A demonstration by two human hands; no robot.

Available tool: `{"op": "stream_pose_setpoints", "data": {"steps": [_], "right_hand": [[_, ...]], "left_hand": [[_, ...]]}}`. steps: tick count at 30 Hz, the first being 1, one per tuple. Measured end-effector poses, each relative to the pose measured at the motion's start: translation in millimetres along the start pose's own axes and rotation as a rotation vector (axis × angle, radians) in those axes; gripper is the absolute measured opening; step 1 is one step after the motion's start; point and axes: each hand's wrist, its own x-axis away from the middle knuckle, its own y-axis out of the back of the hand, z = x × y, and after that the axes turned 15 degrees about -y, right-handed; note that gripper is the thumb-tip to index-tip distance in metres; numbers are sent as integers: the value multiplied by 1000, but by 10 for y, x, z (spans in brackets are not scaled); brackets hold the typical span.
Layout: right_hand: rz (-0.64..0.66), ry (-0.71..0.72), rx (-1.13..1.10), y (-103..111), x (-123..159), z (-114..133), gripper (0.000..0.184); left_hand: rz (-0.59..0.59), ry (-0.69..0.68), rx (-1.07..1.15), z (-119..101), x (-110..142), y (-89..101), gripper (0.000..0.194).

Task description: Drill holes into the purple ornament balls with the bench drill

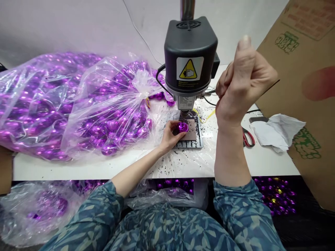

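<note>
Under a bench drill press (191, 52) with a black motor housing, my left hand (170, 136) pinches a shiny purple faceted ball (183, 127) between thumb and fingers. The ball rests on a small tan board (191, 134) that lies on the slotted metal base (188, 144), below the chuck (184, 113). My right hand (242, 80) is raised to the right of the motor, its fingers closed around the press's lever, mostly hidden inside the fist. A thin dark end of the lever (272, 86) shows beyond the wrist.
Large clear bags of purple balls (112, 115) fill the table's left side. Dark chips surround the base. Red-handled scissors (248, 137), crumpled white paper (274, 132) and a tall cardboard box (303, 69) stand right. More balls (277, 195) lie below the table edge.
</note>
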Motion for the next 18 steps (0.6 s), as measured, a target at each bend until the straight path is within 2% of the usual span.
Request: {"op": "stream_pose_setpoints", "data": {"steps": [2,4,6,9,10,11,12,13,14,16,18], "right_hand": [[12,11,48,-25,-51,-7,67],[3,19,101,-22,-59,-26,68],[-6,3,125,-9,-47,-37,69],[5,-28,101,10,-34,-42,71],[12,-25,83,15,-35,-45,70],[13,-14,61,20,-37,-50,70],[13,2,41,24,-40,-58,69],[12,22,28,30,-43,-67,68],[13,40,28,36,-46,-78,67],[18,68,52,51,-46,-101,65],[27,79,64,65,-41,-117,63]], "left_hand": [[22,-16,-91,-189,82,100,48],[168,-77,-131,-439,218,247,39],[507,-161,-151,-719,403,413,31],[1169,-238,-297,-1075,724,623,34],[1321,-256,-353,-1149,815,674,35],[1409,-272,-383,-1192,880,716,35],[1438,-279,-373,-1205,907,749,31],[1410,-270,-329,-1186,886,776,25],[1331,-250,-268,-1136,810,797,18],[1046,-187,-181,-955,486,818,11],[661,-144,-228,-683,-19,797,16]]}}
